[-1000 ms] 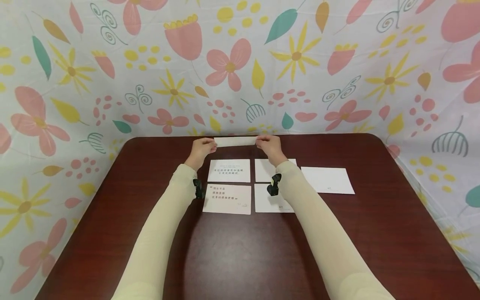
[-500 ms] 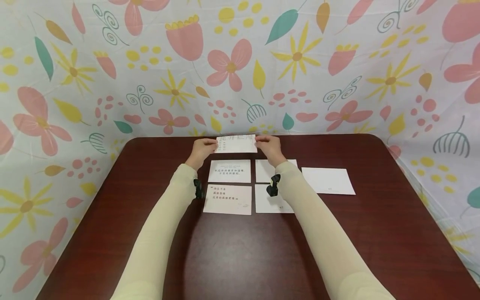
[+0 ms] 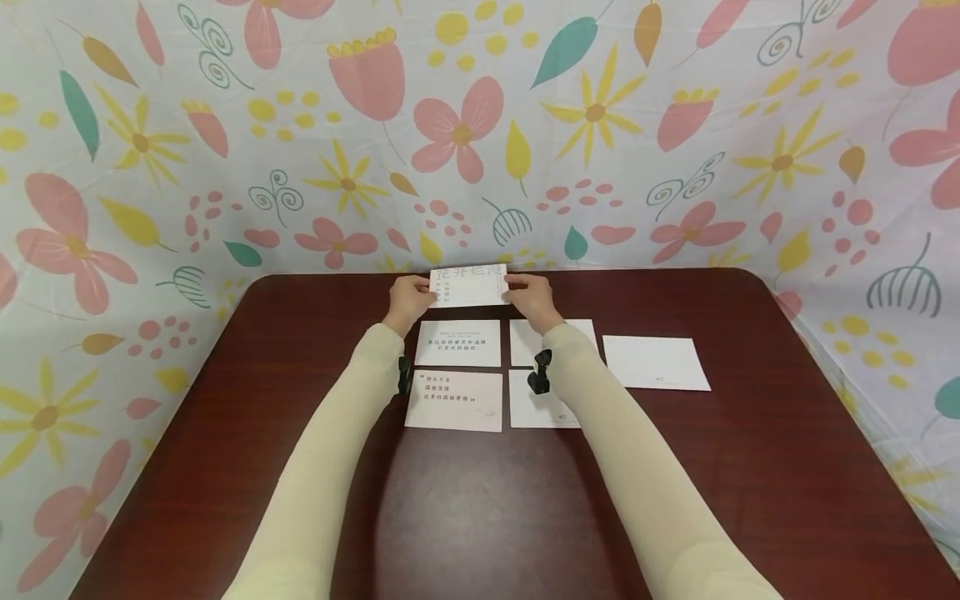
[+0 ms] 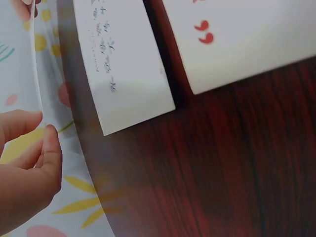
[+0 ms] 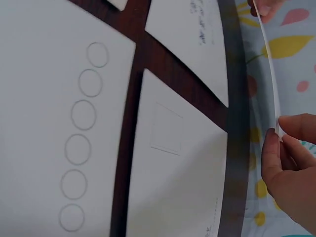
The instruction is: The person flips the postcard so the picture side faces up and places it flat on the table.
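My left hand (image 3: 409, 301) and right hand (image 3: 534, 301) pinch the two ends of a white card (image 3: 469, 287) near the table's far edge. Large grey lettering runs along its top, with small writing at its left. In both wrist views the held card (image 5: 272, 74) appears edge-on, slightly bowed, between thumb and fingers. Just below it on the table lies a white card with dark text (image 3: 459, 342). Under that is a pale pink card with quotation marks (image 3: 453, 401). Two whiter cards beside them, an upper one (image 3: 527, 343) and a lower one (image 3: 528, 408), are partly covered by my right arm.
Farther right lies another white card (image 3: 654, 362), slightly askew, with a small mark near its lower edge. The dark red-brown wooden table (image 3: 787, 467) carries them all. A floral cloth (image 3: 461, 208) hangs right behind the far edge.
The held card has tipped from a thin, blank-looking strip to show its lettered face. Both hands stay at its ends, shifting only slightly. The cards on the table have not moved.
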{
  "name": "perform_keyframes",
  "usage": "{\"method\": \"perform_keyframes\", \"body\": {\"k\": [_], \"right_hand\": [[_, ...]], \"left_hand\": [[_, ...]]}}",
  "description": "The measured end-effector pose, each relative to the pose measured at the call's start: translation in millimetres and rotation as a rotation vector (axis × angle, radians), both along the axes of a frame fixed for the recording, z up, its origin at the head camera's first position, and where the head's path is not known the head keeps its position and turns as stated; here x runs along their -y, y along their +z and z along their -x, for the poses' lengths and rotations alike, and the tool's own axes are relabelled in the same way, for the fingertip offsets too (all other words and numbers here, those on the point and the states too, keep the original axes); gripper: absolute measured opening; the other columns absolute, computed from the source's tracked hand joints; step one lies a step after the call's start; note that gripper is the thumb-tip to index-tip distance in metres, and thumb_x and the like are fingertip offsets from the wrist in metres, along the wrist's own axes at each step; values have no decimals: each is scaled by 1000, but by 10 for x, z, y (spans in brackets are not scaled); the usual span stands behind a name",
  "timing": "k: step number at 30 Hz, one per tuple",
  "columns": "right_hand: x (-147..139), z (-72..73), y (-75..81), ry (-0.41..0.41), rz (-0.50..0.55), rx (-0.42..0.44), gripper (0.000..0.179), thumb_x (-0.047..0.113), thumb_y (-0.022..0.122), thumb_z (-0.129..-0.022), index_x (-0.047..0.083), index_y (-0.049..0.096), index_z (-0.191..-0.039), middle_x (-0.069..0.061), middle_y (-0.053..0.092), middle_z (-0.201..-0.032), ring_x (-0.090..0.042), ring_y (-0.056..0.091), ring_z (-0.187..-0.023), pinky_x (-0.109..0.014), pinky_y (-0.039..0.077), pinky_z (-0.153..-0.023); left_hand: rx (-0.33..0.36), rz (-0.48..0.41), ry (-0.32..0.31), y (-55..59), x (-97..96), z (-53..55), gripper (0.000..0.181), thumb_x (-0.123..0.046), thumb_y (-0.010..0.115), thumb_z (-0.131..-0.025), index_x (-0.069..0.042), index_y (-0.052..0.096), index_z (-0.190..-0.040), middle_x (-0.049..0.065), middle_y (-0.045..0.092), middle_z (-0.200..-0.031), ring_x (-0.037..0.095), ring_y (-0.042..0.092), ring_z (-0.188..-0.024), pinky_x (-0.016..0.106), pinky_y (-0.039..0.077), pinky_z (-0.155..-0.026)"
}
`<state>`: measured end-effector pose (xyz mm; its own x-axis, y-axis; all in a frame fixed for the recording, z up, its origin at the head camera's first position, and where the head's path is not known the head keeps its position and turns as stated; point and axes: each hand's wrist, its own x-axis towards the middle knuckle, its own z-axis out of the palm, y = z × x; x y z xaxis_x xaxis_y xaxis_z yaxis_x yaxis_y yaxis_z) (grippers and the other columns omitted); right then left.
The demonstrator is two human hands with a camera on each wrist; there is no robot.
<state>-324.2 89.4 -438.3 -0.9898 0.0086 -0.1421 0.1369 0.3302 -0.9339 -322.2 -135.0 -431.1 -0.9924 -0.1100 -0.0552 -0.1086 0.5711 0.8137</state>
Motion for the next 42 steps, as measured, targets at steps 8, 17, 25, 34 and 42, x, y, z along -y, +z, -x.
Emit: {"method": "perform_keyframes", "body": {"k": [8, 17, 25, 34, 42], "right_hand": [[70, 48, -99, 54, -155, -25, 47, 5, 62, -90, 9, 55, -137, -14, 44, -146, -22, 56, -86, -33, 46, -77], [121, 26, -166, 83, -218, -14, 48, 4, 60, -91, 5, 52, -138, -17, 43, -146, -30, 50, -118, -36, 45, -80], [140, 29, -201, 120, -249, -30, 48, 3, 59, -91, 4, 52, -138, -17, 42, -146, -34, 31, -138, -38, 43, -85], [158, 34, -212, 119, -303, -43, 47, -1, 58, -89, 2, 54, -136, -16, 43, -145, -34, 37, -131, -35, 40, -77], [182, -8, -211, 115, -303, -47, 47, -1, 56, -90, 2, 53, -136, -17, 43, -146, -31, 45, -108, -33, 40, -70]], "left_hand": [[16, 100, -15, -64, 6, 40, 41, -8, 66, -90, 7, 58, -127, 21, 62, -115, 33, 55, -109, 42, 49, -90], [38, 148, -38, -86, -6, 28, 43, -6, 67, -88, 8, 57, -127, 22, 63, -113, 33, 61, -103, 41, 50, -91], [66, 153, -39, -121, 16, 30, 47, -6, 68, -88, 8, 54, -131, 23, 58, -125, 34, 56, -112, 43, 47, -96], [13, 206, -45, -157, 3, 50, 31, -2, 68, -85, -4, 44, -67, 2, 36, -65, 16, 35, -61, 30, 38, -61], [-15, 211, -53, -194, 1, 44, 55, 1, 67, -83, -15, 18, -63, -4, 10, -62, 11, 13, -54, 27, 22, -53]]}}
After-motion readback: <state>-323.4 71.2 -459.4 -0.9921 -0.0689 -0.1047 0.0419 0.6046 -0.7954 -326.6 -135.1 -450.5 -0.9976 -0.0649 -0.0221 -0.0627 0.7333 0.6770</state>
